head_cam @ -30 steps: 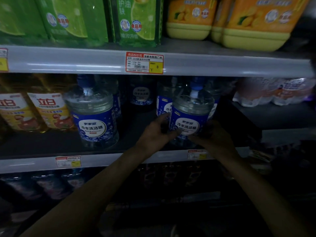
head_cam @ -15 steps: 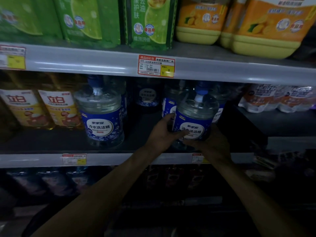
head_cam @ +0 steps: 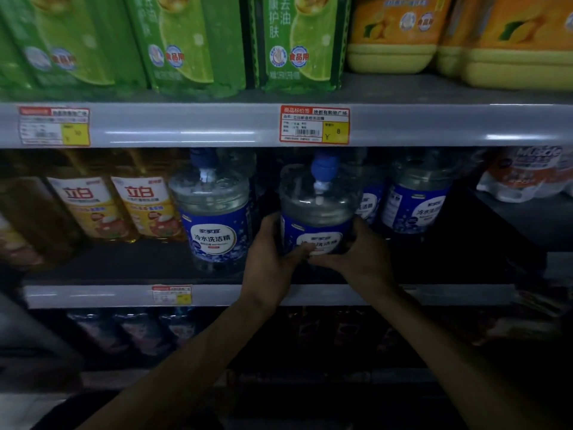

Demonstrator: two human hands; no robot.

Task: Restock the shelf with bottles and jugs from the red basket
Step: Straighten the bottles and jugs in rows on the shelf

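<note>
Two hands clasp a clear jug on the middle shelf, your left hand and right hand wrapped low around its blue label, fingers pressed to the plastic. Full of liquid, it looks heavy and slick; grip the rigid base, not the blue cap.

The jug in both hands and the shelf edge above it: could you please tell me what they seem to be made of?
Jug: apparently clear, glossy plastic, since the shoulder is see-through; a blue printed label wraps the body, and the blue cap looks like opaque plastic. Shelf edge: smooth grey strip with streaky highlights, either painted metal or plastic; the dim picture leaves it open.
</note>
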